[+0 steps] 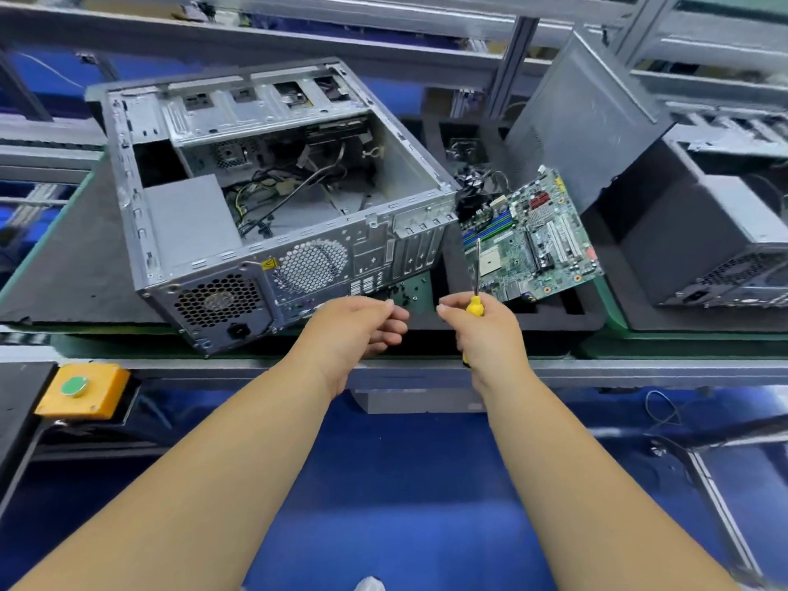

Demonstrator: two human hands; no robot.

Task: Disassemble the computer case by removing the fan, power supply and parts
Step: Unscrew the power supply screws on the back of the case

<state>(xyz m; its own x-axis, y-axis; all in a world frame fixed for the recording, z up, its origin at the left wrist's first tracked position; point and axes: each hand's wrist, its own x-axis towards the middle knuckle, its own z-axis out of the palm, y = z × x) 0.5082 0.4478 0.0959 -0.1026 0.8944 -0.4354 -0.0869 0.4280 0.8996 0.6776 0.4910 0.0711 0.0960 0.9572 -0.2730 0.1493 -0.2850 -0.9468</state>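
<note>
An open grey computer case (pixel 264 266) lies on its side on the workbench, its rear panel facing me. Inside it sit the grey power supply (pixel 187 215) at the left and loose cables (pixel 294 185). A green motherboard (pixel 533 241) lies outside, to the case's right, on a black foam tray (pixel 554 317). My right hand (pixel 486 330) grips a yellow-handled screwdriver (pixel 474 307), its shaft pointing up in front of the motherboard. My left hand (pixel 362 322) hovers just below the case's rear panel, its fingers curled with the tips pinched together; whether they hold anything is not visible.
Small black screws (pixel 403 292) lie on the green mat by the case. A grey side panel (pixel 584 121) leans at the right, beside another computer case (pixel 703 232). A yellow box with a green button (pixel 81 392) sits at the lower left. Metal rails run behind.
</note>
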